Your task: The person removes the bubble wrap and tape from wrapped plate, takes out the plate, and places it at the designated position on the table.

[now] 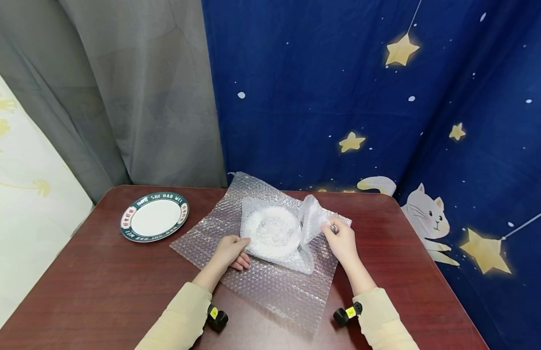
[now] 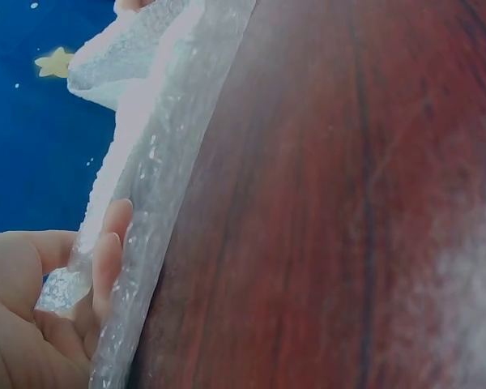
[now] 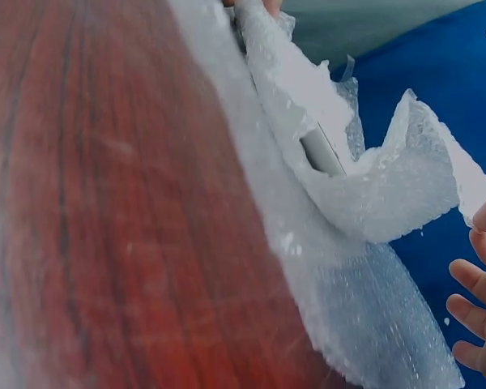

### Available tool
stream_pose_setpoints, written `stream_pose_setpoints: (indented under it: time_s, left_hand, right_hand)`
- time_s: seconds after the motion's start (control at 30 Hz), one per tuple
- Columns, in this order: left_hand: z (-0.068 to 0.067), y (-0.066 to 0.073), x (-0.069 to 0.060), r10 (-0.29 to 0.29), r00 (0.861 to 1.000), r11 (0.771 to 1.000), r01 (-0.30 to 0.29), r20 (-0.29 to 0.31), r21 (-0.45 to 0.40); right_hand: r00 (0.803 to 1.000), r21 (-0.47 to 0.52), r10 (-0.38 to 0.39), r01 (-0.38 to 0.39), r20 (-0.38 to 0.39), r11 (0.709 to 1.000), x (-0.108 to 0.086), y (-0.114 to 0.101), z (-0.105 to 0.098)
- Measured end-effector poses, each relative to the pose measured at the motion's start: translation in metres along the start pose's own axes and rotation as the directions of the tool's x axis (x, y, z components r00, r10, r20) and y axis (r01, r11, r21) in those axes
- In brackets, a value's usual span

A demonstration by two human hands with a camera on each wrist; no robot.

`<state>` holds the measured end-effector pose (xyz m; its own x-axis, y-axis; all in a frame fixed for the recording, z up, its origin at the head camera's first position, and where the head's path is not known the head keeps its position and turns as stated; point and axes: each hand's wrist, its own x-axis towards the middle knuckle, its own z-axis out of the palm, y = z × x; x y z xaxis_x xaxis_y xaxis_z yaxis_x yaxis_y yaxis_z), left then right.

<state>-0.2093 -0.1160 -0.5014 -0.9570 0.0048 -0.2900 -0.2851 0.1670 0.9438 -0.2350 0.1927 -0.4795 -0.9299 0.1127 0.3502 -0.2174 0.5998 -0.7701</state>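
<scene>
A round plate (image 1: pixel 270 228) lies under translucent bubble wrap in the middle of a larger bubble wrap sheet (image 1: pixel 279 291). My left hand (image 1: pixel 230 252) pinches the wrapped plate at its left edge, thumb on top and fingers beneath. In the left wrist view, the fingers (image 2: pixel 108 255) of that hand reach between the wrapped bundle and the lower sheet. My right hand (image 1: pixel 341 239) pinches the end of a raised bubble wrap flap (image 1: pixel 311 218) on the right. Below that flap, a bit of the plate's rim (image 3: pixel 320 152) shows in the right wrist view.
A second plate (image 1: pixel 156 217), white with a dark green lettered rim, lies unwrapped at the back left of the reddish-brown table (image 1: pixel 91 291). Behind the table hang a grey curtain (image 1: pixel 165 97) and a blue star-patterned curtain (image 1: pixel 296 97).
</scene>
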Motion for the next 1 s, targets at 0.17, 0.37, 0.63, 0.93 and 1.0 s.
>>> stream_pose_setpoints:
  time_s: [0.17, 0.37, 0.63, 0.93, 1.0]
  left_hand:
    - [0.001, 0.000, -0.002, 0.021, 1.000, 0.998, -0.021, 0.001, -0.056]
    - [0.000, -0.001, -0.002, 0.033, 0.999, 0.997, -0.035, -0.021, -0.073]
    - [0.000, -0.002, -0.004, 0.073, 0.997, 0.994, -0.075, -0.037, -0.076]
    - [0.000, -0.003, -0.006, 0.128, 0.992, 0.988, -0.128, -0.008, -0.088]
    - [-0.001, -0.003, -0.007, 0.135, 0.991, 0.987, -0.135, -0.003, -0.086]
  right_hand:
    - [0.999, -0.003, 0.016, -0.017, -0.030, 1.000, -0.001, 0.008, -0.005]
    - [0.999, -0.008, 0.035, -0.035, -0.039, 0.999, -0.002, 0.018, -0.011]
    - [0.998, -0.028, 0.045, -0.047, -0.046, 0.999, -0.005, 0.029, -0.018]
    - [0.995, -0.052, 0.079, -0.082, -0.058, 0.995, -0.006, 0.040, -0.023]
    - [0.994, -0.058, 0.095, -0.099, -0.062, 0.993, -0.006, 0.042, -0.024]
